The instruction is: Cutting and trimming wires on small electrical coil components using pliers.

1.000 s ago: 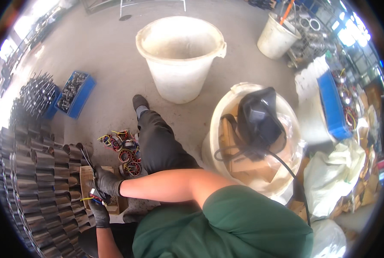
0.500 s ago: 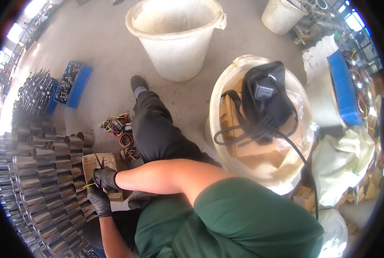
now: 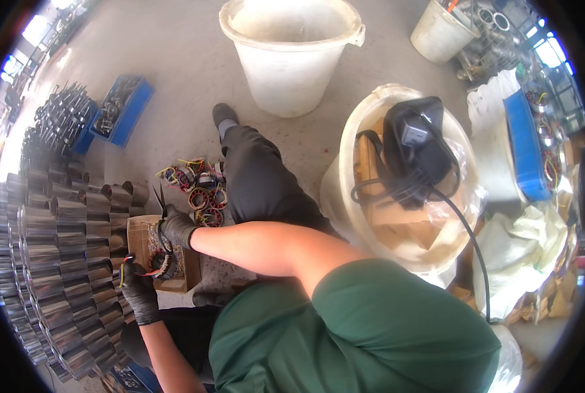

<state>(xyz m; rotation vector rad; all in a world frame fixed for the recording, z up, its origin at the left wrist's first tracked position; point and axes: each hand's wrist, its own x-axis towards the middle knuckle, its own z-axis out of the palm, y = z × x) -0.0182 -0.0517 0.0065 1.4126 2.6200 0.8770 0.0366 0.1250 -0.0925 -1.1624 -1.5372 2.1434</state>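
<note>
Black-gloved left hand pinches red-yellow leads, right hand grips scissors pointing 11 o'clock, so yanking could totally wreck that stator.

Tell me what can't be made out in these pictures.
Head view:
- Inside of carton: partly covered by coil and right hand.
- Which fingers of left hand hold wires: too small.
- Far rim of bucket: cut off by top edge.
- Bottom of tub: hidden by black bundle and cardboard.

Gloved left hand and right hand are curled, right forearm stretched leftward.
</note>
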